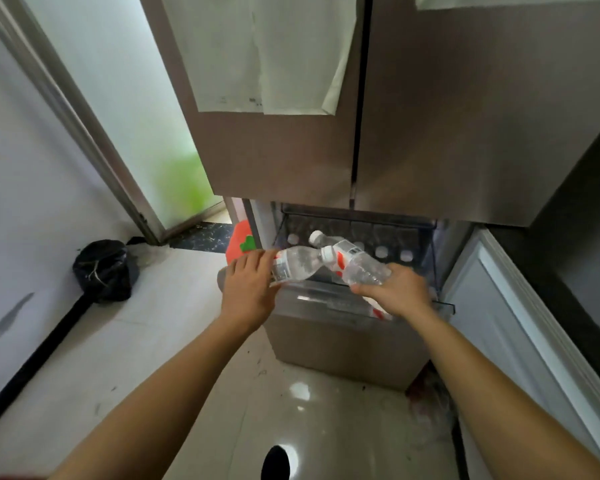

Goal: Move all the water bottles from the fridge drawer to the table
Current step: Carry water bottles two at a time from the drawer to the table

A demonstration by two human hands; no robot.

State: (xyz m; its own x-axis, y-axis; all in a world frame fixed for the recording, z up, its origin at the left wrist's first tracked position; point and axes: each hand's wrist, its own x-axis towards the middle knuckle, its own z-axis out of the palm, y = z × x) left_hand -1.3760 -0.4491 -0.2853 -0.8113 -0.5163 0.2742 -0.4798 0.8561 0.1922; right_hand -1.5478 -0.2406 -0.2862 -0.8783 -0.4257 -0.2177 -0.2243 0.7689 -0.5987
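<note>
The fridge drawer [326,327] is pulled out below the closed upper doors. My left hand [246,289] grips a clear water bottle [298,263] by its base, its white cap pointing right. My right hand [395,289] grips a second clear bottle with a red label [354,263], its cap pointing up and left. Both bottles are held above the drawer and cross near their caps. A red and white item [378,311] lies in the drawer under my right hand, mostly hidden. No table is in view.
A black rubbish bag [103,270] sits on the floor at the left by the wall. An orange object [239,242] stands left of the fridge. A glass door [136,116] is at the back left. White cabinets [520,323] run along the right. Glossy tiled floor lies below.
</note>
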